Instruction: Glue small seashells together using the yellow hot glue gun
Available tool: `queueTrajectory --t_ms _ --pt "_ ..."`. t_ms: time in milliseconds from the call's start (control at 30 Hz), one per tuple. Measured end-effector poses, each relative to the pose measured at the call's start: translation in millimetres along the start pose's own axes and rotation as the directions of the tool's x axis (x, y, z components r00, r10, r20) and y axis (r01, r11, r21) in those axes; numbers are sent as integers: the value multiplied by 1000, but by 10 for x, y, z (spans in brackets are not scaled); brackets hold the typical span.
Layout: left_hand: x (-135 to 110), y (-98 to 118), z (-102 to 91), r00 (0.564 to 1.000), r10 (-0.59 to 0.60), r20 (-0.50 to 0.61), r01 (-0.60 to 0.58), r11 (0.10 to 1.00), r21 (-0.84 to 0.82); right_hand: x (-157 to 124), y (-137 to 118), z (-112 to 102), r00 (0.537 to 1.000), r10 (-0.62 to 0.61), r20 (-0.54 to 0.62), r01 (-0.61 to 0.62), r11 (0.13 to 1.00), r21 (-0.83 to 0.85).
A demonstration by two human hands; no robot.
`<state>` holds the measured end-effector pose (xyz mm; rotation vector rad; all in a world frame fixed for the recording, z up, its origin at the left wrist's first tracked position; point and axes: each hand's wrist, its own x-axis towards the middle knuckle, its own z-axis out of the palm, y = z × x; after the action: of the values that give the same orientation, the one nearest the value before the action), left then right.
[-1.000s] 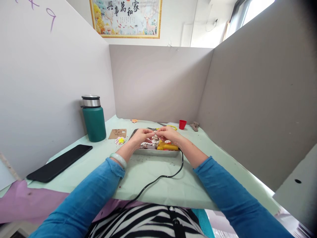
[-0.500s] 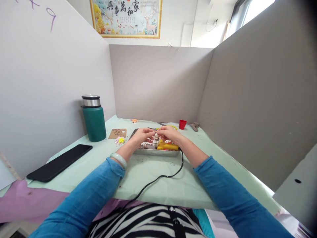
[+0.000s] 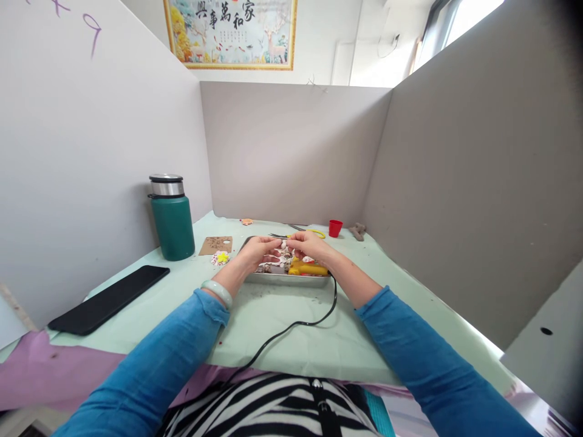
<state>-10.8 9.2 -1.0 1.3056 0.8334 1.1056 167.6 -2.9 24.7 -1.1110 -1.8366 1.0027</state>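
Note:
Over a shallow metal tray (image 3: 288, 280), my left hand (image 3: 260, 251) and my right hand (image 3: 310, 245) meet with their fingertips almost touching. Both are closed in a pinch; whatever lies between the fingers is too small to name. Below them the tray holds small whitish shells (image 3: 283, 262) and a yellow glue gun (image 3: 308, 267), whose black cord (image 3: 291, 326) runs toward my lap. The glue gun lies just under my right hand, and neither hand grips it.
Left of the tray are a brown card (image 3: 215, 246), a yellow flower piece (image 3: 222, 258), a green bottle (image 3: 172, 224) and a black phone-like slab (image 3: 112, 299). Behind it lie yellow-handled scissors (image 3: 316, 232), a red cup (image 3: 335, 229) and a grey-brown lump (image 3: 357, 231). Grey partitions (image 3: 296, 152) enclose the table.
My hands stay over the tray and shift only slightly, the fingertips still close together. The objects on the table stay in place.

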Motion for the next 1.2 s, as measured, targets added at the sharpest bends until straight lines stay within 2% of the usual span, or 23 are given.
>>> queueTrajectory --t_ms 133,333,567,933,1200 --pt "-20 8 7 1000 3 7 -3 1000 12 41 53 -9 1000 20 -1 -20 1000 15" --pt "-29 20 41 995 88 -42 -84 992 100 58 63 -11 999 36 18 -37 997 67" --pt "14 3 41 992 69 -106 -59 994 96 3 6 3 995 93 25 -93 995 24" --pt "-4 2 32 996 89 -6 -89 996 20 112 108 -31 989 118 88 -136 964 229" --pt "-19 14 40 995 98 -37 -97 995 14 151 164 -35 986 141 92 -163 937 308"
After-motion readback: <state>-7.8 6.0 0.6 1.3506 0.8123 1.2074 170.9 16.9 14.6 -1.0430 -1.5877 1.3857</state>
